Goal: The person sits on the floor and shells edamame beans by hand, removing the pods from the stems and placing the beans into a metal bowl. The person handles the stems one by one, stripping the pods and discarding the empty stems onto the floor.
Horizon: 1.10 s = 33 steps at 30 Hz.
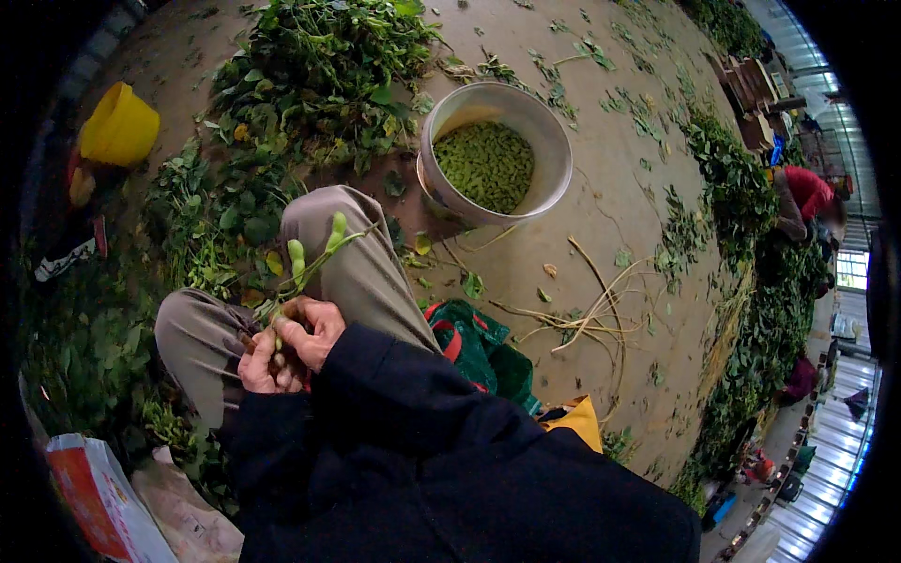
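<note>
Both hands meet over my lap, close to my knees. My right hand (pixel 314 331) pinches a green soybean stem (pixel 327 257) between thumb and fingers. Two plump green pods (pixel 297 259) stand out from this stem, away from me. My left hand (pixel 262 367) is closed around the lower part of the same sprig, touching the right fingers. A small pod shows between the hands; the rest of what the fingers hold is hidden. Beyond my knee stands a white plastic bucket (pixel 556 176), partly filled with loose green pods (pixel 486 165).
A heap of leafy soybean plants (pixel 310 91) lies ahead. A yellow bucket (pixel 120 127) stands at left. Bare stalks (pixel 598 310) and a green bag (pixel 486 345) lie at right. Printed sacks (pixel 105 492) are at lower left. A person in red (pixel 809 193) bends beside another plant pile.
</note>
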Tool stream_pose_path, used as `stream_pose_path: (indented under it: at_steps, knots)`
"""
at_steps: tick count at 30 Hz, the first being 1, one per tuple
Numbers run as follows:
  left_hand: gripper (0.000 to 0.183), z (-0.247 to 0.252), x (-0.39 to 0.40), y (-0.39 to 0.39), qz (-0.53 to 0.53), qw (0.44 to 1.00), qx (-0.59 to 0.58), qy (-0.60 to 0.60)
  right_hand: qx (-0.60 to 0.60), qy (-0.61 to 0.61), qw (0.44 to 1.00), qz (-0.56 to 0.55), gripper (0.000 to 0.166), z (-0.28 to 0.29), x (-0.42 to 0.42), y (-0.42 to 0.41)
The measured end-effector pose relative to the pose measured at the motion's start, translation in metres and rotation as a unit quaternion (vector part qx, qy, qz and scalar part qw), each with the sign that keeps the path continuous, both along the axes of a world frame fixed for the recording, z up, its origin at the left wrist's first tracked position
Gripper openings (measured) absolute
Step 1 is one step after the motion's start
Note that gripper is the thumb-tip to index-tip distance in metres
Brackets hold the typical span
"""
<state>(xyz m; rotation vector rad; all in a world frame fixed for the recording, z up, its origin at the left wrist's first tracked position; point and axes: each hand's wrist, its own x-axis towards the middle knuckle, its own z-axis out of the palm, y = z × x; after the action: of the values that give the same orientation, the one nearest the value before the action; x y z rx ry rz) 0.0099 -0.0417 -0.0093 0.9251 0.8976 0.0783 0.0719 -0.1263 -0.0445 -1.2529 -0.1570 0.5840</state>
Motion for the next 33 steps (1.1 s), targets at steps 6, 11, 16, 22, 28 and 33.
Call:
stream_pose_path:
  at_steps: [6, 11, 16, 22, 28, 33]
  knots:
    - [0.015, 0.000, 0.002, 0.005, -0.141, 0.908, 0.392, -0.042, -0.071, -0.046, 0.996, -0.028, 0.017, 0.000, -0.003, -0.003]
    - [0.015, 0.030, 0.021, 0.008, -0.141, 0.842, 0.515, -0.080, -0.068, -0.068, 0.995, 0.041, 0.017, 0.002, -0.002, -0.002]
    - [0.016, 0.031, 0.035, 0.023, -0.346, 0.790, 0.501, -0.077, 0.025, -0.124, 0.989, 0.082, 0.022, -0.001, -0.010, -0.003]
    - [0.015, 0.009, 0.026, 0.032, -0.204, 0.893, 0.393, -0.080, 0.065, 0.151, 0.968, 0.189, 0.022, 0.002, -0.006, -0.007]
    - [0.019, 0.026, 0.032, 0.028, -0.084, 0.958, 0.270, -0.058, 0.107, 0.280, 0.941, 0.154, 0.023, 0.027, 0.012, -0.019]
    - [0.019, 0.008, 0.032, 0.057, -0.014, 0.948, 0.299, -0.112, 0.170, 0.252, 0.947, 0.105, 0.023, 0.034, 0.034, -0.054]
